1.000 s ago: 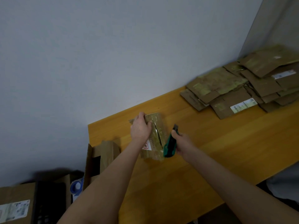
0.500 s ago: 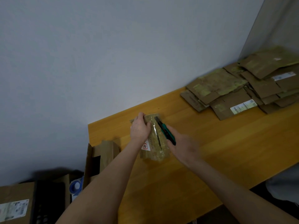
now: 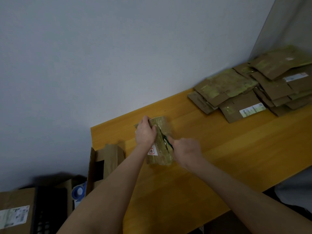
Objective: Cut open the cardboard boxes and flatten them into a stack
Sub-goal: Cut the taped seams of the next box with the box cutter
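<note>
A small taped cardboard box (image 3: 163, 129) with a white label lies on the wooden table (image 3: 219, 157) near its far left corner. My left hand (image 3: 145, 131) presses down on the box's left side and grips it. My right hand (image 3: 186, 150) holds a green utility knife (image 3: 168, 144) with its blade in the slit that runs along the box's top. Most of the knife is hidden by my fingers. A stack of flattened cardboard (image 3: 253, 92) lies at the far right of the table against the wall.
Left of the table, on the floor, stand an open cardboard box (image 3: 104, 162), a larger labelled box (image 3: 15, 210) with a dark crate (image 3: 49, 208) beside it, and a blue tape roll (image 3: 78, 193). A grey wall runs behind the table.
My right hand brought the knife from beside the box up to its top, then drew it along the slit towards me. My left hand kept its hold on the box.
</note>
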`<state>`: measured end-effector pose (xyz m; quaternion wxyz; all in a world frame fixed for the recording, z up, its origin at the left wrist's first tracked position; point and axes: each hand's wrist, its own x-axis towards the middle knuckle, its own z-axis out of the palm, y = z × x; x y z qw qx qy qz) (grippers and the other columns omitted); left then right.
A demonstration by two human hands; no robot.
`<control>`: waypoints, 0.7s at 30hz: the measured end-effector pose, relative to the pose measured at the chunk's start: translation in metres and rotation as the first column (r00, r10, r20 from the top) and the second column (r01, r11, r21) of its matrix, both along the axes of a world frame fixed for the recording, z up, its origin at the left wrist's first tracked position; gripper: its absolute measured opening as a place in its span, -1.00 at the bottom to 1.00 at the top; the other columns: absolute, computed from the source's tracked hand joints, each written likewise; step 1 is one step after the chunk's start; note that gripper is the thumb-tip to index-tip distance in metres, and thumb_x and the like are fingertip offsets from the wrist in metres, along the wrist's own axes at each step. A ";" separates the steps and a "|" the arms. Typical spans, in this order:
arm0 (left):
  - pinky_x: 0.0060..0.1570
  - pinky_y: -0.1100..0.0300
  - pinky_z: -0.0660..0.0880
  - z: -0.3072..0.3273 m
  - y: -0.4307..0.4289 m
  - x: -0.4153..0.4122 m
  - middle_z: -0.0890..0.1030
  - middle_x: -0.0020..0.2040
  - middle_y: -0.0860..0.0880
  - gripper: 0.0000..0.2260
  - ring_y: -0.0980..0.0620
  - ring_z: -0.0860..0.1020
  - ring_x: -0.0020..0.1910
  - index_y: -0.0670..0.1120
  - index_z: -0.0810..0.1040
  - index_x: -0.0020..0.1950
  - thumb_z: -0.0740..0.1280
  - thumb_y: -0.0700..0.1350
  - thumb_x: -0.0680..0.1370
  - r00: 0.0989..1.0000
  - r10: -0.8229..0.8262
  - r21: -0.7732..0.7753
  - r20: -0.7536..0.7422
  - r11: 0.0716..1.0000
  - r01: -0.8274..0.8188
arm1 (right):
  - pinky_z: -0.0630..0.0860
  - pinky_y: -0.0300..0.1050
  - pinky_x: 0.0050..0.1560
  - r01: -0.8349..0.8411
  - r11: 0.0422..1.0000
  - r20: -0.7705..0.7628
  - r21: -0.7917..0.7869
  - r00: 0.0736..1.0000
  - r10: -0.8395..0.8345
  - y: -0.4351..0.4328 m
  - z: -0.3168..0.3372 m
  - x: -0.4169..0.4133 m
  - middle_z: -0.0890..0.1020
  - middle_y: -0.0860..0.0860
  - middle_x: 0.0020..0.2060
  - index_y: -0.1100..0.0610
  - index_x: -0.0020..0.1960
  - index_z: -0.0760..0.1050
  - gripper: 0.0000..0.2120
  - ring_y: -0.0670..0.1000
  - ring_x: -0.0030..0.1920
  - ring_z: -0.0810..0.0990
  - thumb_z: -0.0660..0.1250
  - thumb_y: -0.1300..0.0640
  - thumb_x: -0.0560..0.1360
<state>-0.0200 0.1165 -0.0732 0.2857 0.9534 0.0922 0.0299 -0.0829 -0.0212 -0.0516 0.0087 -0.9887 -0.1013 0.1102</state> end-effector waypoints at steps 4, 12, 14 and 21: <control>-0.01 0.02 0.48 -0.001 -0.001 0.003 0.54 0.04 -0.08 -0.81 -0.10 0.52 0.01 -0.11 0.41 0.17 0.29 -0.12 0.58 1.000 0.013 -0.020 -0.014 1.000 -0.013 | 0.29 -0.19 -0.47 0.003 0.999 -0.018 0.033 1.000 -0.003 -0.007 -0.009 -0.012 0.51 -0.04 -0.30 -0.09 0.45 0.17 -0.57 -0.03 -0.37 0.46 0.16 0.02 0.61; -0.05 -0.06 0.58 0.000 0.043 0.012 0.56 0.08 -0.16 -0.74 -0.16 0.58 -0.03 -0.15 0.37 0.21 0.29 -0.07 0.60 0.946 0.269 -0.144 -0.181 0.944 -0.296 | 0.43 -0.18 -0.27 -0.013 0.980 -0.135 0.199 0.990 0.040 -0.025 -0.019 -0.005 0.63 -0.01 0.04 -0.14 0.43 0.28 -0.51 0.02 -0.07 0.60 0.26 -0.07 0.51; -0.03 -0.10 0.59 0.000 0.045 0.011 0.56 0.07 -0.16 -0.74 -0.18 0.60 -0.04 -0.15 0.36 0.20 0.29 -0.05 0.60 0.937 0.281 -0.149 -0.205 0.938 -0.314 | 0.42 -0.21 -0.30 0.118 0.946 -0.175 0.304 0.982 -0.066 -0.029 -0.027 -0.007 0.61 -0.03 0.03 -0.06 0.36 0.37 -0.56 -0.01 -0.10 0.57 0.26 -0.09 0.50; 0.01 -0.06 0.49 -0.006 0.058 0.003 0.51 0.20 -0.20 -0.62 -0.22 0.51 0.14 -0.21 0.35 0.26 0.29 0.02 0.60 0.907 0.324 -0.097 -0.270 0.928 -0.360 | 0.43 -0.23 -0.38 0.280 0.794 -0.186 0.540 0.959 -0.212 -0.037 -0.047 -0.013 0.56 -0.06 -0.23 -0.01 -0.05 0.44 -0.76 -0.05 -0.25 0.57 0.25 -0.18 0.53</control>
